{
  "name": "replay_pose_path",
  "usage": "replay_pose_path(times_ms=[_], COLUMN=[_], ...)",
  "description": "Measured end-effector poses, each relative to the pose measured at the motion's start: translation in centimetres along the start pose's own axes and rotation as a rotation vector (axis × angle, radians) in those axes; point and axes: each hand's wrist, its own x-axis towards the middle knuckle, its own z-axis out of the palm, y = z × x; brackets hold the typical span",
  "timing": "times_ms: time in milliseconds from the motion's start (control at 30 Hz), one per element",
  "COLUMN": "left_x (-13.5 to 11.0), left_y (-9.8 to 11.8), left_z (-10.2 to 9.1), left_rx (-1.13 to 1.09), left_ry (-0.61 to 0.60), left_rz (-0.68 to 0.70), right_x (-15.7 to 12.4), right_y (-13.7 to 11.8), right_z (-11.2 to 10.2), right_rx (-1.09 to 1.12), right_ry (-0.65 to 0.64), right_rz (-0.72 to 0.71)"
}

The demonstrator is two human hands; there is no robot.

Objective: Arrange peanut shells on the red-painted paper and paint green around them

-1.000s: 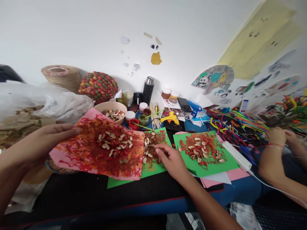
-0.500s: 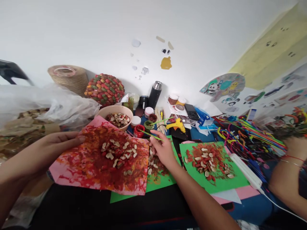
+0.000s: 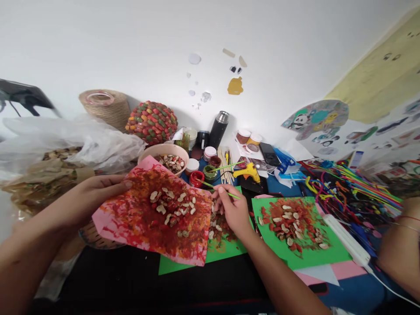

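My left hand (image 3: 110, 189) is closed on the left edge of a pink sheet of paper (image 3: 110, 223), holding it tilted up. The sheet is smeared with red, orange and brown paint, and peanut shells (image 3: 160, 209) lie on its middle. My right hand (image 3: 232, 210) pinches a thin green paintbrush (image 3: 207, 183), its tip at the mouth of an open red paint jar (image 3: 197, 179). Under my right hand lies a green sheet (image 3: 177, 265) with paint and shells, partly hidden by the pink one. Another painted green sheet (image 3: 334, 251) with shells lies to the right.
Behind the sheets stand a bowl of shells (image 3: 144, 153), a green paint jar (image 3: 210, 173), a black flask (image 3: 219, 130) and a yellow glue gun (image 3: 249, 172). A white power strip (image 3: 346, 240) and pipe cleaners (image 3: 367, 188) lie right, near another person's arm (image 3: 402, 245). Plastic bags (image 3: 75, 135) crowd the left.
The view has turned slightly left, so things appear further right. My right index finger, stretched out before, is now curled over the brush. The pink sheet stays in my left hand.
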Motion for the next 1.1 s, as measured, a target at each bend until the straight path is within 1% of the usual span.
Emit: replay_pose_path(times_ms=[33,100,200,233,300,400,500,600,667,700,767,867,967,1100], left_x=[0.2,0.4,0.4,0.3,0.2,0.2,0.2,0.0,-0.2,-0.3,-0.6,-0.9,-1.2,-1.6], left_y=[-0.2,-0.4,-0.5,-0.5,-0.6,-0.7,-0.7,-0.3,0.0,0.1,0.3,0.5,0.9,2.0], left_z=[0.0,-0.2,-0.6,-0.7,-0.6,-0.3,0.0,0.2,0.2,0.2,0.3,0.4,0.3,0.0], left_rx=[-0.057,-0.14,-0.117,-0.107,-0.099,-0.073,0.01,0.089,0.132,0.157,0.202,0.221,0.23,0.213], left_ry=[-0.047,-0.093,-0.03,-0.035,-0.078,-0.126,-0.102,-0.093,-0.088,-0.078,-0.052,-0.036,-0.021,0.013], left_rz=[-0.015,-0.045,0.003,0.014,0.019,0.022,0.099,0.165,0.19,0.2,0.217,0.224,0.216,0.213], right_x=[-0.1,-0.4,-1.4,-1.9,-3.0,-4.5,-5.6,-6.2,-6.5,-6.6,-6.9,-7.3,-7.8,-8.4], right_y=[-0.1,-0.5,-1.2,-1.4,-1.9,-2.4,-2.5,-1.8,-1.0,-0.6,0.1,0.9,1.2,1.2], right_z=[-0.1,-0.4,-0.9,-1.0,-0.8,0.5,2.4,4.1,4.7,4.7,4.5,3.5,2.5,1.2], right_rx=[0.014,0.059,0.152,0.171,0.196,0.254,0.298,0.29,0.243,0.22,0.178,0.126,0.1,0.097], right_ry=[0.012,0.069,0.161,0.16,0.113,-0.017,-0.117,-0.206,-0.233,-0.226,-0.192,-0.152,-0.127,-0.088], right_rz=[0.006,0.006,0.004,0.004,0.018,0.051,0.03,0.026,0.035,0.036,0.044,0.053,0.059,0.073])
